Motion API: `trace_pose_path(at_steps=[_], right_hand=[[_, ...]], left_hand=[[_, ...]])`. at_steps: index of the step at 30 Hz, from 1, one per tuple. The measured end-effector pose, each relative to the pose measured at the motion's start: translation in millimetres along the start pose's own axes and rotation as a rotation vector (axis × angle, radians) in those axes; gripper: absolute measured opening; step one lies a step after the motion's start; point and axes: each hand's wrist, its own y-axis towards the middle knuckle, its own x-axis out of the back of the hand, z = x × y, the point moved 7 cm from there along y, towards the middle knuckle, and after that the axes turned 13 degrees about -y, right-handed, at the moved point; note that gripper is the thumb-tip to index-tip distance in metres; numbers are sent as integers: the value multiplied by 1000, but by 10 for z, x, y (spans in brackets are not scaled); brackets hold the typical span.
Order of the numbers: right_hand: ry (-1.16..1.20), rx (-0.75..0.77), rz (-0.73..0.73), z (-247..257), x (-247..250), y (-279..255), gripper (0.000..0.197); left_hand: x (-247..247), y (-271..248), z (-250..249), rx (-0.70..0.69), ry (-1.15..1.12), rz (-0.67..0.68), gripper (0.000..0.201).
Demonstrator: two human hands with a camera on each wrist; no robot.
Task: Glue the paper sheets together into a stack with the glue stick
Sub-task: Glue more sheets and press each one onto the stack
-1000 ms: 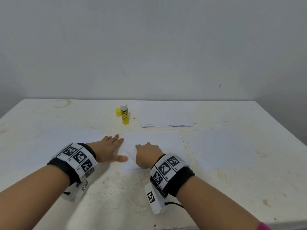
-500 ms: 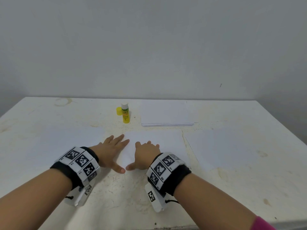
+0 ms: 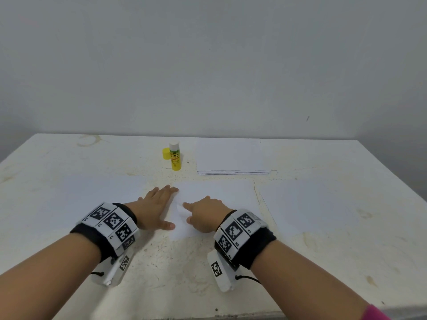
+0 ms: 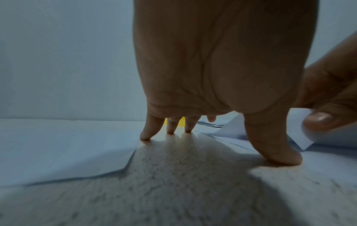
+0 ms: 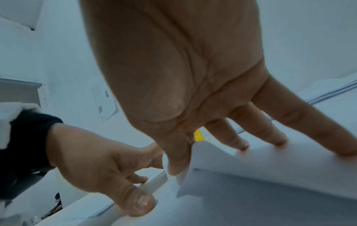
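A middle paper sheet (image 3: pixel 221 195) lies in front of me, with another sheet under it. My left hand (image 3: pixel 163 207) lies flat at its left edge, the thumb (image 5: pixel 142 204) pressing the lower sheet down. My right hand (image 3: pixel 187 213) rests on the top sheet and pinches its near left corner (image 5: pixel 201 154) between thumb and index finger, so the corner curls up. The yellow glue stick (image 3: pixel 175 158) stands uncapped at the back, its cap (image 3: pixel 165 154) beside it. A stack of white paper (image 3: pixel 231 158) lies to its right.
One single sheet (image 3: pixel 97 192) lies on the left of the white stained table (image 3: pixel 175 269) and another sheet (image 3: pixel 312 204) on the right. The grey wall stands close behind the table's far edge.
The two thumbs, which met at the sheet's near left corner, have parted. My right hand has shifted right and raised the corner. My left hand has stayed flat in nearly the same place.
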Motion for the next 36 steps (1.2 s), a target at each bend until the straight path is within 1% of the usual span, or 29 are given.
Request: trace_pose_path(at_steps=[5, 13, 19, 29, 32, 36], right_hand=[[-46, -3, 37, 17, -58, 78, 46], [39, -1, 35, 6, -20, 159, 46], [2, -46, 69, 47, -73, 188, 47], [10, -65, 91, 81, -85, 113, 50], [72, -68, 65, 73, -60, 104, 52], [81, -82, -24, 21, 0, 85, 45]], left_hand=[[-25, 10, 9, 14, 81, 25, 90], [-48, 40, 54, 22, 121, 46, 92], [-53, 42, 43, 17, 118, 45, 92], [-48, 61, 58, 13, 117, 39, 93], [-34, 63, 57, 2, 129, 25, 92], [-5, 58, 60, -22, 133, 15, 86]])
